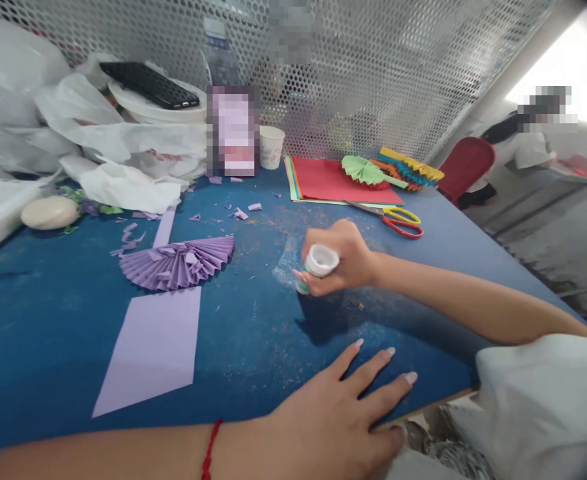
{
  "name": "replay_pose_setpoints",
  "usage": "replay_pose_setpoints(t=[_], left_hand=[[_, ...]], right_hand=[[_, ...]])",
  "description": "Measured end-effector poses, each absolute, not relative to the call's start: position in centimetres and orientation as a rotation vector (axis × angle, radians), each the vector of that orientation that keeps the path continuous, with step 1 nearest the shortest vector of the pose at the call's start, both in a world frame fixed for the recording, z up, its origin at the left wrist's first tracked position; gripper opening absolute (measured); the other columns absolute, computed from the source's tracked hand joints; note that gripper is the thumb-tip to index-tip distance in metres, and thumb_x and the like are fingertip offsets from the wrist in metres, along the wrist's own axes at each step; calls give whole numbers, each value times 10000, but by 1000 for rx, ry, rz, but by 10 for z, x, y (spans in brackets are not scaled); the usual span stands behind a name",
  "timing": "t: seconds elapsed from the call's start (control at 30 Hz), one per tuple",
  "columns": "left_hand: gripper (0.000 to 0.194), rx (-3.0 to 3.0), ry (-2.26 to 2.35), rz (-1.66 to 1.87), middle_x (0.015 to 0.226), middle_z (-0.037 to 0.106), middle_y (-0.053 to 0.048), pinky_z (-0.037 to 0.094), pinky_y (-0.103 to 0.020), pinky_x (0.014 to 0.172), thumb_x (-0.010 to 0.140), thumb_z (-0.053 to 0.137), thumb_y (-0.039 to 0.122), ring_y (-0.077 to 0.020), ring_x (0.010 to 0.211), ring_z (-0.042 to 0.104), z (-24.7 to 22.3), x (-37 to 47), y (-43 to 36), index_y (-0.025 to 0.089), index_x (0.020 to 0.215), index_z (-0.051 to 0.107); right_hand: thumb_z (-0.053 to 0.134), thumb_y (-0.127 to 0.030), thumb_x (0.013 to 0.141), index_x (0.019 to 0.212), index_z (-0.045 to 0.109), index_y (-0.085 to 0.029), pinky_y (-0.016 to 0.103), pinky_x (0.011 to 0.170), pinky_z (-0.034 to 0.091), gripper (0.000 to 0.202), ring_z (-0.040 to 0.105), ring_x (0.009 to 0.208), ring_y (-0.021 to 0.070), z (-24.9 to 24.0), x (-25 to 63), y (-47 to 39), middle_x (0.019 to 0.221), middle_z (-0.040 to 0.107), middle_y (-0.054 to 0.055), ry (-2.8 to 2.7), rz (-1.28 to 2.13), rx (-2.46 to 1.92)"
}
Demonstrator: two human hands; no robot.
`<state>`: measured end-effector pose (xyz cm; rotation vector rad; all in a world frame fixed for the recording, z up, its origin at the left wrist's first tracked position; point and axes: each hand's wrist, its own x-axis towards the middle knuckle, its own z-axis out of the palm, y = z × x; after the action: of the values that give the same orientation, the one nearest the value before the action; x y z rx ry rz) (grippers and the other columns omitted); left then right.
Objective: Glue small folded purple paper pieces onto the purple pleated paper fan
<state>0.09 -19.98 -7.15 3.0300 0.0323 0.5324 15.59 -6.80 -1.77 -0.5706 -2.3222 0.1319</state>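
Note:
My right hand (340, 257) is wrapped round a white and green glue stick (322, 260), its pale round end facing up, just above the table beside a whitish smear. My left hand (340, 407) lies flat near the table's front edge, fingers spread and holding nothing. On the left, a pleated purple paper fan (178, 265) rests with small scraps on it and a paper strip (164, 228) behind it. In front of the fan lies a flat sheet of purple paper (156, 350).
Scissors (398, 221) lie beside stacked coloured paper (318, 179) with folded fans on top. At the back stand a paper cup (272, 148), a phone with its screen lit (238, 133) and a bottle (218, 57). Plastic bags (123, 133) crowd the left; a person sits far right.

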Motion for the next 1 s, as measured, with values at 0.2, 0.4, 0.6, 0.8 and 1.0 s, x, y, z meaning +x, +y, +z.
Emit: replay_pose_setpoints(t=[0.2,0.4,0.6,0.8,1.0], left_hand=[[338,3054,36,573,1607,458,-62,449,-535,1099,1060,453,370,-359,1452,472,-73,2,-200,375,1300,690],[334,3075,15,544,1612,455,-57,474,-527,1088,1057,464,379,-341,1452,475,-72,1,-197,391,1303,688],[324,3105,12,564,1599,476,-49,488,-521,1075,1062,459,401,-336,1428,509,-75,3,-197,410,1283,697],[334,3113,18,570,1601,469,-42,476,-518,1089,1071,437,390,-335,1433,507,-76,3,-198,433,1262,707],[334,3137,21,631,1594,479,-35,482,-504,1075,1069,436,417,-323,1420,520,-80,4,-197,446,1282,693]], right_hand=[[676,-356,826,684,521,-214,205,459,306,254,350,451,63,-16,186,-87,510,513,-68,-2295,72,-675],[608,-392,839,666,429,-208,219,536,309,310,296,549,70,-22,135,-23,575,451,-65,-2256,202,-609],[615,-390,844,667,427,-205,217,533,288,318,272,565,73,-23,136,-35,582,423,-69,-2253,264,-629],[653,-388,800,647,421,-205,225,523,265,332,294,550,71,-24,148,-16,564,420,-69,-2159,202,-750],[622,-407,785,652,391,-217,240,549,273,327,306,569,81,-25,139,3,571,402,-64,-2055,190,-917]])
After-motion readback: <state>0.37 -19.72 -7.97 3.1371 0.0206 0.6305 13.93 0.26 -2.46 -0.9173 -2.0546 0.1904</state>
